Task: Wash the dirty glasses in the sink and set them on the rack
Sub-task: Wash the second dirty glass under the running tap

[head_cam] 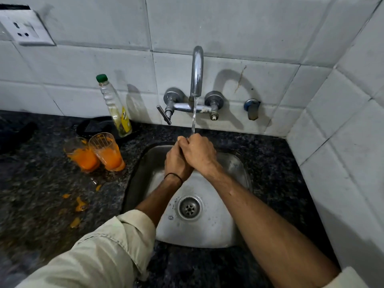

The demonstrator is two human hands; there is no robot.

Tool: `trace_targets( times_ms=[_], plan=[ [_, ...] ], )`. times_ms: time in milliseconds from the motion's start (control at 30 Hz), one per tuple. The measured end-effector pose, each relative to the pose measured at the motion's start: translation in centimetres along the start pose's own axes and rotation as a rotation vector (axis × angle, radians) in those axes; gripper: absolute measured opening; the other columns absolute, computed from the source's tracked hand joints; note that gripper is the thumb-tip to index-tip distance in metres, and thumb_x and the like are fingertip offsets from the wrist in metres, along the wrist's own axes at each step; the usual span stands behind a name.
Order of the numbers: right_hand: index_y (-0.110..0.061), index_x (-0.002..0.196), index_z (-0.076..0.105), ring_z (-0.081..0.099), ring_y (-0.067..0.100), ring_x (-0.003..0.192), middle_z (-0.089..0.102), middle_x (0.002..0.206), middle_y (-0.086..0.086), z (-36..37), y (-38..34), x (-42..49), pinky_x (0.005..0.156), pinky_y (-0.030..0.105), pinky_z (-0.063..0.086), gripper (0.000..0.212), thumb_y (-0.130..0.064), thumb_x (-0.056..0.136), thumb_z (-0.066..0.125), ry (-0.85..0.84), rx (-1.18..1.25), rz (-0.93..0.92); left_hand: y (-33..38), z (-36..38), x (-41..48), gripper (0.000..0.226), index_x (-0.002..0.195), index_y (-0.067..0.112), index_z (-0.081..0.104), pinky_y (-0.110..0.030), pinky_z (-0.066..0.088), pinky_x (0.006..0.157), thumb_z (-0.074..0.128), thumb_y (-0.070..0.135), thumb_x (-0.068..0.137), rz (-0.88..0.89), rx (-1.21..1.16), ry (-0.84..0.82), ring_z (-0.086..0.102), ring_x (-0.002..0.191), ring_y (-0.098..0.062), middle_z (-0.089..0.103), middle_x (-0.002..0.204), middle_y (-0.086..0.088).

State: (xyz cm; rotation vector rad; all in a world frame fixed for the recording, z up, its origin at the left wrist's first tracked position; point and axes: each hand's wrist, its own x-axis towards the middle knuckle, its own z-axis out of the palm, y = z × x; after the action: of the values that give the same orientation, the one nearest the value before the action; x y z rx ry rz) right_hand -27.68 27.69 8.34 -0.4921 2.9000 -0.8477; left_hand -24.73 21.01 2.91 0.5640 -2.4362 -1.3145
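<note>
**Hands Under the Tap, Glasses on the Side**

From the head camera, looking down: the tap point(197, 69) is on, and a thin line of water point(193, 119) falls right onto the person's hands. Both hands are held together over the sink point(234, 167), I think so the water can wet them and run down to the drain point(189, 207).

The right hand point(199, 152) lies on top. Its fingers curl round the left hand point(175, 163). The left hand is mostly hidden under it, so I cannot tell if it is open or closed. Neither hand holds a glass. Both arms reach forward and meet in the middle, with the left sleeve point(99, 252) rolled up.

The two dirty glasses point(107, 151) stand side by side on the dark surface point(41, 183), just left of the sink. They are upright and have orange juice in the bottom. Orange drops point(80, 204) lie on the surface near them. A soap bottle point(116, 104) leans on the wall behind them, close enough to grab. I see no rack. No glass looks washed yet.
</note>
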Motion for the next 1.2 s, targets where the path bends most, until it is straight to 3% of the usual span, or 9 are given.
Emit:
trace_targets(
  times_ms=[200, 400, 500, 633, 767, 833, 900, 1100, 1200],
  plan=[
    [-0.015, 0.072, 0.063, 0.059, 0.019, 0.062, 0.063, 0.069, 0.004, -4.0, 0.8, 0.8, 0.062, 0.038, 0.048, 0.042, -0.046, 0.097, 0.049, -0.317, -0.167, -0.476, -0.1, -4.4, 1.0, 0.030, 0.090, 0.010, 0.069, -0.015, 0.052, 0.068, 0.073, -0.013, 0.073, 0.126, -0.535, -0.685, 0.068, 0.077, -0.003, 0.072, 0.080, 0.005],
    [-0.016, 0.066, 0.055, 0.056, 0.018, 0.064, 0.057, 0.067, 0.000, -1.2, 0.3, 2.1, 0.065, 0.032, 0.039, 0.047, -0.049, 0.098, 0.049, -0.150, 0.081, -0.003, 1.2, -0.5, 0.1, 0.027, 0.098, 0.018, 0.062, -0.019, 0.052, 0.071, 0.079, 0.023, 0.078, 0.064, -0.049, -0.034, 0.063, 0.079, 0.001, 0.066, 0.083, 0.009],
    [-0.011, 0.072, 0.058, 0.059, 0.022, 0.069, 0.061, 0.072, 0.003, -1.2, 0.7, 2.0, 0.070, 0.036, 0.049, 0.046, -0.046, 0.100, 0.047, -0.056, -0.096, -0.132, 0.6, -0.3, 0.1, 0.034, 0.110, 0.012, 0.062, -0.025, 0.055, 0.081, 0.078, 0.012, 0.080, -0.020, -0.273, -0.221, 0.065, 0.089, -0.007, 0.068, 0.093, 0.007],
    [-0.012, 0.065, 0.068, 0.061, 0.019, 0.057, 0.064, 0.061, 0.004, -2.9, 1.8, 1.8, 0.061, 0.036, 0.051, 0.051, -0.048, 0.096, 0.051, -0.264, -0.011, -0.306, -0.3, -2.7, 1.2, 0.032, 0.105, 0.008, 0.067, -0.031, 0.057, 0.087, 0.074, -0.005, 0.077, -0.037, -0.454, -0.600, 0.071, 0.099, -0.022, 0.073, 0.101, -0.012],
    [-0.007, 0.082, 0.070, 0.059, 0.020, 0.069, 0.065, 0.074, 0.005, -0.8, 0.8, 1.4, 0.068, 0.031, 0.041, 0.044, -0.040, 0.100, 0.048, -0.098, 0.189, -0.007, 0.7, -1.4, 0.9, 0.021, 0.095, 0.017, 0.059, -0.019, 0.048, 0.066, 0.074, 0.011, 0.081, -0.035, -0.148, -0.257, 0.063, 0.079, -0.006, 0.066, 0.084, 0.006],
    [-0.006, 0.111, 0.068, 0.063, 0.021, 0.092, 0.068, 0.100, 0.008, 0.3, -0.1, 0.7, 0.075, 0.032, 0.045, 0.038, -0.035, 0.102, 0.044, -0.230, 0.541, 0.264, 0.1, -0.6, 0.9, 0.020, 0.101, 0.016, 0.060, -0.020, 0.041, 0.071, 0.070, 0.012, 0.084, 0.071, 0.045, -0.077, 0.057, 0.081, -0.004, 0.063, 0.089, 0.007],
    [-0.007, 0.108, 0.065, 0.062, 0.019, 0.092, 0.066, 0.099, 0.008, 1.1, 0.2, -0.5, 0.077, 0.032, 0.048, 0.028, -0.023, 0.102, 0.043, -0.304, 0.670, 0.263, -1.4, -0.6, 1.5, 0.018, 0.103, 0.011, 0.061, -0.030, 0.048, 0.077, 0.065, 0.011, 0.085, 0.134, 0.063, -0.068, 0.062, 0.091, -0.018, 0.067, 0.097, -0.005],
    [-0.020, 0.116, 0.062, 0.061, 0.023, 0.104, 0.064, 0.115, 0.004, -0.3, 4.9, 0.0, 0.091, 0.033, 0.043, 0.034, -0.008, 0.085, 0.060, -0.393, -0.436, -0.618, -2.7, -2.2, 1.7, 0.049, 0.110, 0.017, 0.064, -0.022, 0.050, 0.077, 0.084, 0.009, 0.066, 0.173, -0.015, -0.410, 0.067, 0.092, -0.017, 0.071, 0.099, -0.003],
    [-0.019, 0.110, 0.064, 0.056, 0.021, 0.114, 0.064, 0.117, 0.002, -0.8, 4.5, 0.9, 0.109, 0.038, 0.031, 0.024, -0.013, 0.087, 0.061, -0.441, -0.760, -0.715, -2.2, -1.7, 1.2, 0.055, 0.113, 0.008, 0.063, -0.035, 0.052, 0.084, 0.086, 0.003, 0.062, 0.163, 0.014, -0.451, 0.067, 0.096, -0.031, 0.070, 0.103, -0.015]
  ],
)
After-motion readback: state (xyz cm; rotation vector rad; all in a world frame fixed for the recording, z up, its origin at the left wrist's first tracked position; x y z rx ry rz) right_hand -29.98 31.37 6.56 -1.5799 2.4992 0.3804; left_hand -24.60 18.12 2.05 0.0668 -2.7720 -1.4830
